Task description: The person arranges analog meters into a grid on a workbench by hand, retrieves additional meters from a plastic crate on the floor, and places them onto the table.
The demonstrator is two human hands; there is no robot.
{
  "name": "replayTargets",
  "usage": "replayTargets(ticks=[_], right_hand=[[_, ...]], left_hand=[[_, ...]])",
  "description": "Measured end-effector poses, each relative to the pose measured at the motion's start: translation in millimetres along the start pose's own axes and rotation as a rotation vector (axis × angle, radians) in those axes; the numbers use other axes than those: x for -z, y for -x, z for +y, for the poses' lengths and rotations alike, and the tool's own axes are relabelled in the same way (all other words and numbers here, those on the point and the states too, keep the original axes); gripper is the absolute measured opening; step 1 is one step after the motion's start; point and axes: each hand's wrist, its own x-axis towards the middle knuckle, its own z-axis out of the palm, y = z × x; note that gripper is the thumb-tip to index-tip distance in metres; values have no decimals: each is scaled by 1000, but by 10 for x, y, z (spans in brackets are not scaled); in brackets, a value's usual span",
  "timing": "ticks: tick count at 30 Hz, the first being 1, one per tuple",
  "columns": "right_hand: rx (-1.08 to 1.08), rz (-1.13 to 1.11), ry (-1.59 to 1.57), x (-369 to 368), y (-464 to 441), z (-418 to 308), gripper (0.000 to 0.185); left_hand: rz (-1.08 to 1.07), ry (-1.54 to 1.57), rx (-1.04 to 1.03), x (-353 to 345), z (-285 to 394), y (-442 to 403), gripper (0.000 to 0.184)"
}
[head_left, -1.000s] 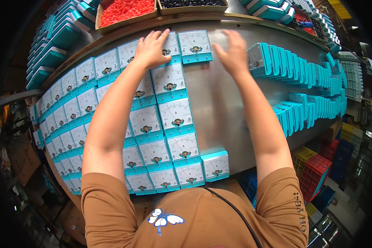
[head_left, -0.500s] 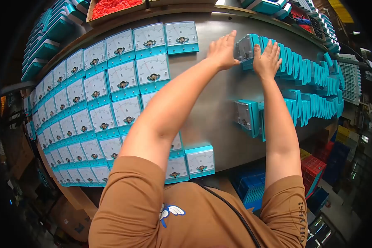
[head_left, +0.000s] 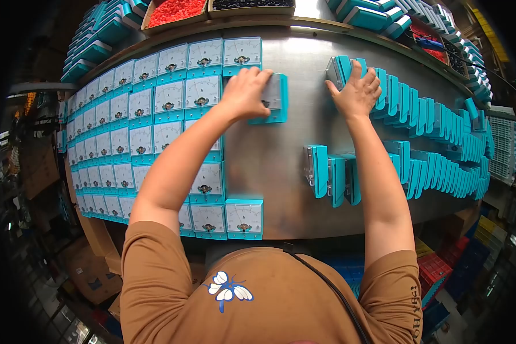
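Observation:
My left hand (head_left: 247, 94) grips a teal-backed panel meter (head_left: 276, 98), tilted at the right edge of the rows of meters, just below the top row's last meter (head_left: 242, 53). Those meters (head_left: 169, 96) lie face up, with white dials and teal lower strips. Over the near end of the upper line of standing meters (head_left: 404, 100) is my right hand (head_left: 356, 94), fingers spread and thumb beside the first teal cases (head_left: 342, 70). A lower line of standing meters (head_left: 436, 172) runs to the right. At the bottom, one meter (head_left: 244, 219) extends past the rows.
Boxes of red parts (head_left: 175, 11) and black parts (head_left: 251, 4) stand along the back ledge (head_left: 212, 27). Stacked teal cases (head_left: 100, 37) are at the back left, more (head_left: 378, 16) at the back right. A red crate (head_left: 434, 272) sits below the table's right side.
My left hand has moved from the standing meters back to the rows, now with a meter in it. My right hand stays near the upper standing line. The view has shifted.

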Motion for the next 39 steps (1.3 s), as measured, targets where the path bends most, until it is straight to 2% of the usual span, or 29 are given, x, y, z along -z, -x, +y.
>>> replayTargets(ticks=[2, 3, 5, 6, 9, 10, 12, 13, 17, 19, 22, 25, 28, 29, 31, 33, 35, 37, 38, 39], right_hand=[[113, 54, 16, -63, -25, 49, 84], [110, 11, -6, -37, -38, 29, 84], [105, -75, -41, 52, -66, 0, 82], [165, 21, -45, 107, -80, -6, 79], [32, 12, -427, 322, 60, -95, 78], [55, 41, -634, 443, 170, -172, 81], [-309, -410, -1377, 896, 647, -459, 85], [-426, -494, -1551, 918, 906, -575, 83], [-697, -629, -1722, 467, 1636, -1112, 67], [-695, -697, -1775, 224, 1688, -1236, 62], [-599, -662, -1898, 46, 1730, -1256, 56], [-585, -568, -1717, 401, 2044, -991, 54], [-669, -523, -1499, 689, 2385, -868, 58], [-768, -592, -1327, 476, 2651, -774, 64], [-786, -683, -1316, 482, 2692, -963, 69], [-700, -672, -1253, 386, 2696, -1166, 70], [-590, -584, -1121, -32, 2833, -1251, 69], [-237, -379, -503, -164, 2943, -1357, 68], [-106, -190, -285, -130, 3049, -1355, 58], [-152, -273, -524, -7, 3047, -1274, 54]], left_hand=[[-92, -148, 60, 123, -166, 131, 92], [-130, -220, 87, 119, -254, 135, 93], [-99, -210, 67, 50, -352, 127, 94], [-82, -202, 55, 24, -388, 116, 95], [24, -156, 54, -80, -505, 149, 92], [21, -98, 75, -77, -527, 207, 91], [177, 22, 48, -109, -619, 392, 91], [260, 76, 28, -107, -662, 467, 91], [422, 338, 19, -87, -841, 962, 78], [410, 384, 29, -11, -797, 1323, 71], [331, 476, 47, 4, -764, 1908, 68], [269, 538, 62, -95, -710, 2496, 66], [235, 648, 104, -214, -613, 2958, 64], [229, 688, 116, -241, -554, 3067, 62], [218, 728, 101, -252, -470, 3132, 60], [198, 727, 54, -244, -344, 3166, 59], [198, 608, -91, -345, -285, 3115, 64], [158, 497, -228, -383, -111, 3019, 66], [79, 325, -317, -466, 70, 2923, 71], [50, 254, -356, -514, 103, 2881, 73]])
